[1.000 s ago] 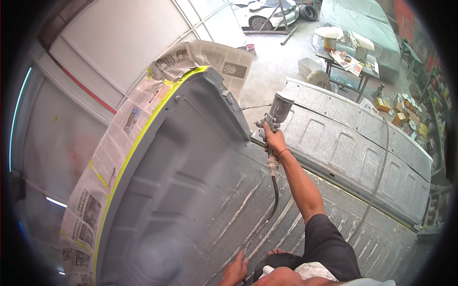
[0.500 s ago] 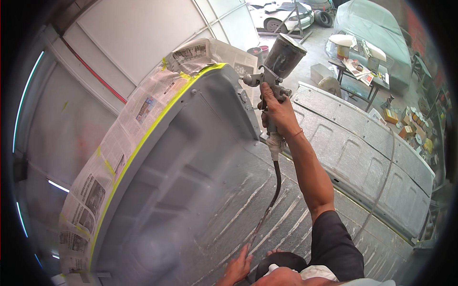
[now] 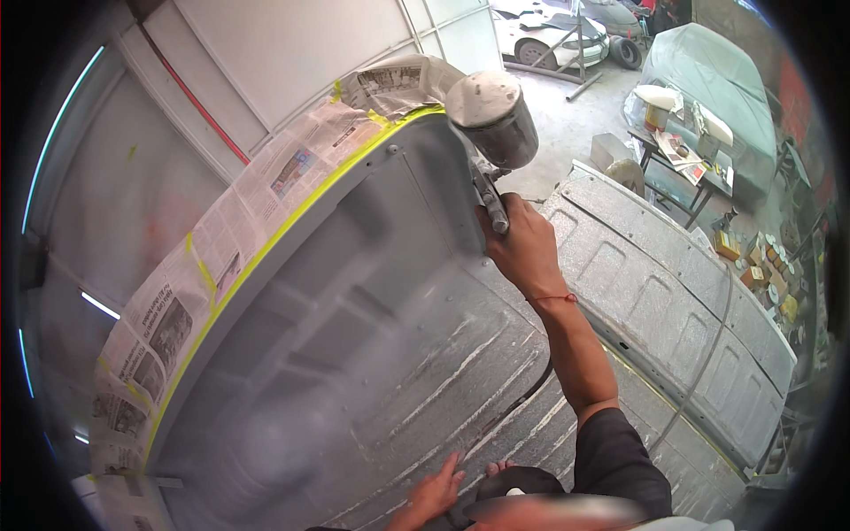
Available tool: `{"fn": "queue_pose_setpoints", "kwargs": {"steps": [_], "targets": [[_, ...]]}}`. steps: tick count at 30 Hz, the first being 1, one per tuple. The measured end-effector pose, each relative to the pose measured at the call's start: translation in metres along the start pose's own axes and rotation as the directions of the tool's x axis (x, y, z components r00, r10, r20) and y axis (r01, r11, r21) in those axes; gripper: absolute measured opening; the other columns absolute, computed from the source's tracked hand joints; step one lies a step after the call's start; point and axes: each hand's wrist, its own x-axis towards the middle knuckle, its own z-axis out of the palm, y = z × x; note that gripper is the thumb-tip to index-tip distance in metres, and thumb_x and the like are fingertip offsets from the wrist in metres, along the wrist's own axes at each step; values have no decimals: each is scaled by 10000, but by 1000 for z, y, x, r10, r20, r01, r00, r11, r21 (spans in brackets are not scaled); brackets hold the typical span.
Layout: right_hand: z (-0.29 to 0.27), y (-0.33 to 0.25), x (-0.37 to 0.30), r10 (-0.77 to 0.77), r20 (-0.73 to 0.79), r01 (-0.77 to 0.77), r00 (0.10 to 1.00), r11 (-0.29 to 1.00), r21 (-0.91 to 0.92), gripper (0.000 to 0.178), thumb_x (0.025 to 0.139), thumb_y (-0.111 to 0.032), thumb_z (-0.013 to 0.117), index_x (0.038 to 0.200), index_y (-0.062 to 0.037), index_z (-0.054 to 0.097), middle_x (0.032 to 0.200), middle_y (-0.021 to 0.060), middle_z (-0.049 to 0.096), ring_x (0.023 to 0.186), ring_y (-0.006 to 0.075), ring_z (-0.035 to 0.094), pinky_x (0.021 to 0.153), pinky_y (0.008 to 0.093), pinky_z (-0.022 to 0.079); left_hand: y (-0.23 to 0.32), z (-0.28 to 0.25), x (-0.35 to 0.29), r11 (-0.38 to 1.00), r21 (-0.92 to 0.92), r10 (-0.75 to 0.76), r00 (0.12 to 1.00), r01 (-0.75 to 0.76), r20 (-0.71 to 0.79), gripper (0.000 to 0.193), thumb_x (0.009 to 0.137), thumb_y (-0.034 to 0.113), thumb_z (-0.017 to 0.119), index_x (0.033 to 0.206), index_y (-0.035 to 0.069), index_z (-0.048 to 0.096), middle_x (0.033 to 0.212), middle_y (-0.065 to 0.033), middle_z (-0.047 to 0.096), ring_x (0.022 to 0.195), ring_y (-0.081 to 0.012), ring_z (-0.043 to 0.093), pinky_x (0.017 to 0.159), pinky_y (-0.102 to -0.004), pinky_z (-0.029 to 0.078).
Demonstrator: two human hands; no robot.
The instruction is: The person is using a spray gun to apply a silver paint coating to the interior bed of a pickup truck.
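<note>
The right hand, fingers wrapped round a spray gun, holds it near the far end of the grey panel; the left hand lies well back, by the hose (whether gripping, unclear).

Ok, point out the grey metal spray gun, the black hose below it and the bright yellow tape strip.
Grey metal spray gun (image 3: 506, 143): head view, side of its cup.
Black hose (image 3: 535, 388): head view, its curved stretch.
Bright yellow tape strip (image 3: 260, 254): head view, midway along its length.
</note>
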Motion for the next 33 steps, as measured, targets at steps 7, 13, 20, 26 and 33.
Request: {"fn": "queue_pose_setpoints", "kwargs": {"steps": [7, 13, 20, 26, 33], "targets": [[33, 4, -10, -95, 173, 144, 980, 943, -299, 273, 859, -230, 623, 936, 18, 536, 880, 243, 610, 727, 443, 622, 644, 510, 497, -9, 20, -18, 940, -340, -1, 999, 13, 37, 549, 980, 382, 465, 1482, 219, 310, 1071, -222, 669, 1029, -399, 633, 868, -476, 477], [47, 44, -72, 10, 450, 161, 893, 926, -341, 281, 830, -220, 645, 915, 25, 538, 871, 253, 638, 774, 437, 644, 698, 510, 516, -21, 20, -28, 903, -430, 51, 998, -27, 45, 553, 977, 314, 473, 1469, 124, 307, 1016, -244, 664, 966, -421, 633, 834, -494, 476], [40, 29, -52, -13, 414, 148, 910, 944, -296, 358, 884, -301, 633, 868, 43, 534, 792, 271, 621, 765, 466, 615, 683, 520, 479, -28, 18, -32, 908, -418, 71, 995, -37, 65, 551, 972, 284, 478, 1451, 74, 304, 981, -323, 634, 953, -511, 597, 826, -557, 458], [25, -23, -31, -72, 133, 100, 989, 972, -214, 312, 895, -268, 653, 844, 14, 529, 784, 236, 617, 725, 441, 608, 632, 484, 467, -33, 19, -27, 917, -398, 53, 998, -37, 31, 533, 973, 254, 476, 1453, 74, 332, 919, -230, 679, 867, -424, 653, 774, -490, 492], [62, 65, -63, 45, 273, 55, 961, 936, -347, 363, 909, -328, 621, 842, 18, 533, 808, 258, 631, 772, 473, 603, 663, 509, 457, -38, 22, -23, 908, -390, 147, 988, -150, -38, 522, 980, 268, 463, 1451, 80, 339, 932, -281, 657, 898, -480, 624, 791, -542, 471]]}}
